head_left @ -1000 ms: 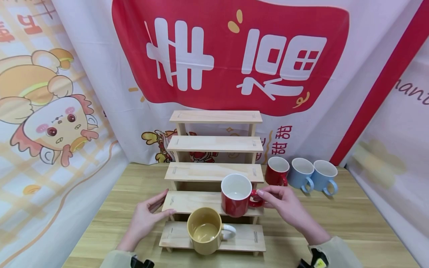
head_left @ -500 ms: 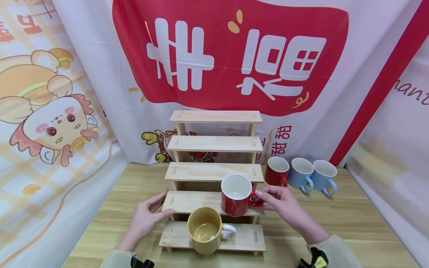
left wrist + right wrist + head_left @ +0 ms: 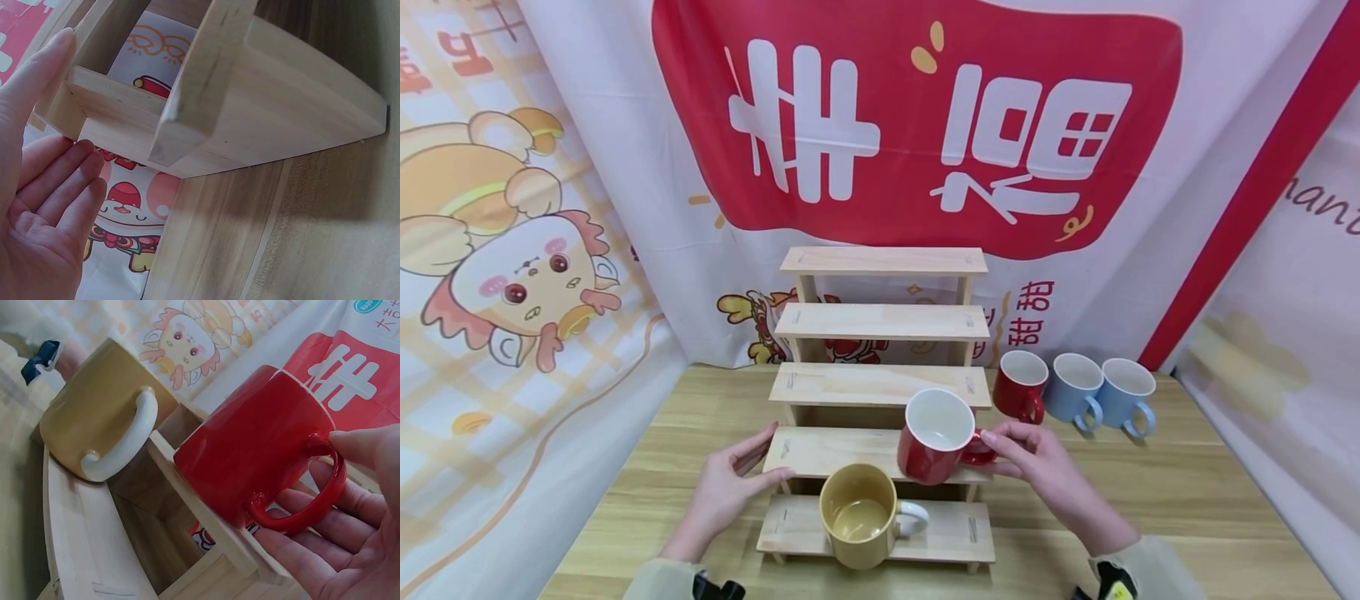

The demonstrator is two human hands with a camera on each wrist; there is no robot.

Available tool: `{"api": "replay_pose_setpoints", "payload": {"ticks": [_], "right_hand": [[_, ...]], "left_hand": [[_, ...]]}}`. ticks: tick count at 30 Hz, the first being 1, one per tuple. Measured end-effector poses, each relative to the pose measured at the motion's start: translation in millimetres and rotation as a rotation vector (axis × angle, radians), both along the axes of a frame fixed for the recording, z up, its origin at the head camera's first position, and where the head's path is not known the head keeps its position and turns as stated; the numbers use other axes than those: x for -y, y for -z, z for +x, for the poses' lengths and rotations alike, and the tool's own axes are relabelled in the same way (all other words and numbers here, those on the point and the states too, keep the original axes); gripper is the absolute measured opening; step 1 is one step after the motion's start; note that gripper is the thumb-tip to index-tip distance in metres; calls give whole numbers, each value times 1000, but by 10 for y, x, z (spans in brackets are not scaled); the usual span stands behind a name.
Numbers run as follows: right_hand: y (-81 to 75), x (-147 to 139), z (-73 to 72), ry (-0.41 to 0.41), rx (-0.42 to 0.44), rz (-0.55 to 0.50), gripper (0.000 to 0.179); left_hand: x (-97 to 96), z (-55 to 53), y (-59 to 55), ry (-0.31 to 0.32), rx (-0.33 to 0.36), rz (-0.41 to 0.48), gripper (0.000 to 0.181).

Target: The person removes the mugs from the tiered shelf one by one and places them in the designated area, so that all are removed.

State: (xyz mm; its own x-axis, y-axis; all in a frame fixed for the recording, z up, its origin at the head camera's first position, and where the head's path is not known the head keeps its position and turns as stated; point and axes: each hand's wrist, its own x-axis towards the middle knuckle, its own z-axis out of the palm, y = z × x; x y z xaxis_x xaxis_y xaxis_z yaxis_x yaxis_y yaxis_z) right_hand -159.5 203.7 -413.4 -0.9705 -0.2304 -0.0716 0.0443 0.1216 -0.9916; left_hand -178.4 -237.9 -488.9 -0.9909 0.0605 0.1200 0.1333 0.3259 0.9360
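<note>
My right hand [image 3: 1041,462] pinches the handle of a glossy red mug [image 3: 928,458], white inside, with thumb and fingers. That mug leans toward the right over the second step of a stepped wooden shelf [image 3: 835,452]. In the right wrist view, the red mug [image 3: 250,450] has its base right at the board's edge, and several fingers of the right hand [image 3: 350,519] lie under the handle. My left hand [image 3: 730,483] holds the left end of the second step, thumb at the front corner, fingers at the back. A yellow mug [image 3: 842,542] with white handle stands upright on the lowest step.
Right of the shelf, another red mug [image 3: 1011,396] and two light blue mugs, one in the middle [image 3: 1063,400] and one at the end [image 3: 1120,404], stand in a row on the wooden table [image 3: 1210,500]. Printed cloth [image 3: 625,67] hangs behind and at both sides.
The red mug has tipped, its rim shifting right while its base stays near the same spot on the second step. The right hand has moved slightly right; the left hand has stayed still.
</note>
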Motion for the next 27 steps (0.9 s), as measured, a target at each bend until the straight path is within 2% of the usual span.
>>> {"api": "replay_pose_setpoints", "payload": {"ticks": [6,14,27], "right_hand": [[42,9,28,64,34,-3,37],[66,30,66,88,26,-22,36],[10,29,133,56,-50,23,31]], "left_hand": [[-3,13,-2,4,2,9,83],[-1,2,-2,5,-4,-8,83],[-8,23,-16,4,-22,-17,82]]}}
